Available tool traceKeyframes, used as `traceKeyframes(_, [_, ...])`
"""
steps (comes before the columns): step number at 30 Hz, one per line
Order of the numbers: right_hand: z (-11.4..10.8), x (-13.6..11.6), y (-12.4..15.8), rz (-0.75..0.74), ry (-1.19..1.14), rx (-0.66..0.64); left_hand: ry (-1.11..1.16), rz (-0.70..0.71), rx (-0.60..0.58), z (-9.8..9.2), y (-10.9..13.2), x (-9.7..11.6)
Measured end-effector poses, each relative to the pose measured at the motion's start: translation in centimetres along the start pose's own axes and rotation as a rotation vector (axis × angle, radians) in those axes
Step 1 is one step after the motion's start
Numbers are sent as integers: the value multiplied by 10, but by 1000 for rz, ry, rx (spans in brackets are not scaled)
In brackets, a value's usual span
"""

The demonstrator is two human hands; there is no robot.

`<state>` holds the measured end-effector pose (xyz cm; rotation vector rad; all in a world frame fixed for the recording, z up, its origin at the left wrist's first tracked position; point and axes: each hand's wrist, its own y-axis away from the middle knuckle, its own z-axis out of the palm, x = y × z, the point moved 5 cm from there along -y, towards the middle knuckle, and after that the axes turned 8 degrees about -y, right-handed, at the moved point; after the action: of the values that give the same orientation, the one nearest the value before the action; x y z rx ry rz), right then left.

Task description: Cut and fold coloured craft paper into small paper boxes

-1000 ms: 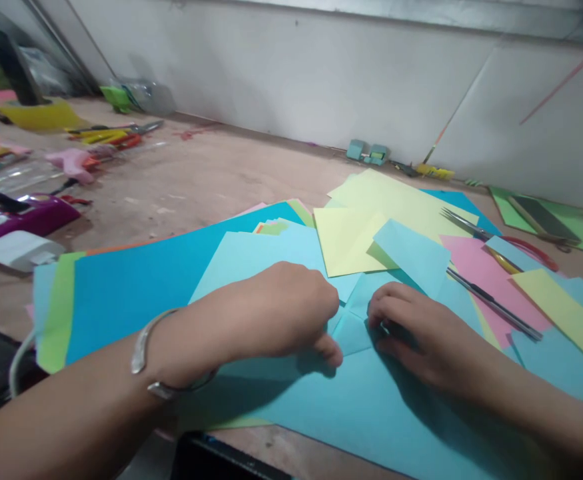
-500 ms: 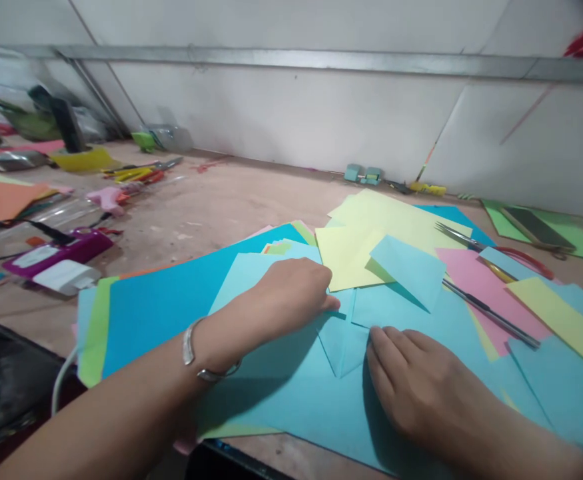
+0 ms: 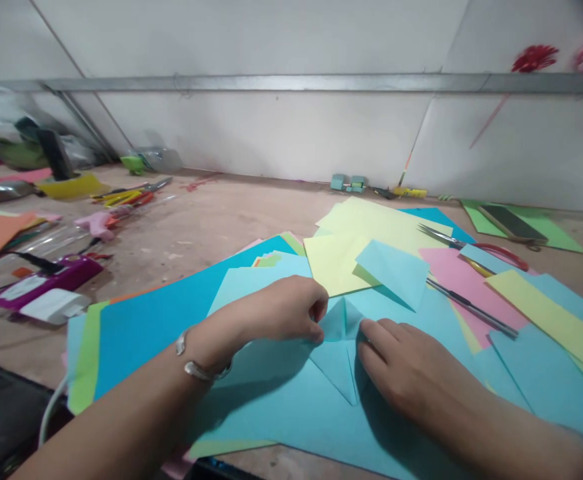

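Note:
A small piece of light blue folded paper (image 3: 338, 370) lies over larger light blue sheets (image 3: 291, 420), with creases and a pointed flap toward me. My left hand (image 3: 296, 310), a silver bangle on its wrist, pinches the left edge of this paper between thumb and curled fingers. On the opposite side, the fingertips of my right hand (image 3: 401, 367) are closed on its right edge; the thumb is hidden. Between the hands the upper part of the paper stands slightly raised. Just beyond is another folded light blue piece (image 3: 396, 270) with a green underside.
Red-handled scissors (image 3: 501, 253) and a metal-tipped craft knife or pen-like tool (image 3: 471, 307) lie on papers at right. Behind them a phone (image 3: 511, 223) rests on green paper. A purple power strip (image 3: 46, 280) with a white plug and a pink glue gun (image 3: 96, 223) are at left.
The folded paper's upper part has been lifted and opened between my hands. My left hand has shifted down along its edge, and the camera view has tilted up and turned slightly right.

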<state>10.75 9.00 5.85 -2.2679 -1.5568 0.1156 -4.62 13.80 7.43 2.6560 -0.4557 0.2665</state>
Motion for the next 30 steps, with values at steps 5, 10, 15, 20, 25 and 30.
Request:
traceKeyframes(5, [-6, 2, -4, 50, 29, 70, 154, 84, 243, -6, -1, 5])
traceKeyframes(10, [-14, 18, -4, 86, 122, 263, 362, -20, 366, -10, -7, -2])
traceKeyframes(15, [-12, 31, -2, 128, 59, 330, 770, -138, 463, -13, -6, -4])
traceKeyframes(20, [-24, 37, 3, 125, -3, 553, 1223, -153, 346, -4, -5, 7])
traceKeyframes(25, [-31, 55, 5, 62, -197, 644, 1341, -123, 238, 3, -6, 11])
traceKeyframes(30, [-27, 64, 2, 35, -168, 617, 1218, -144, 213, 3, -9, 8])
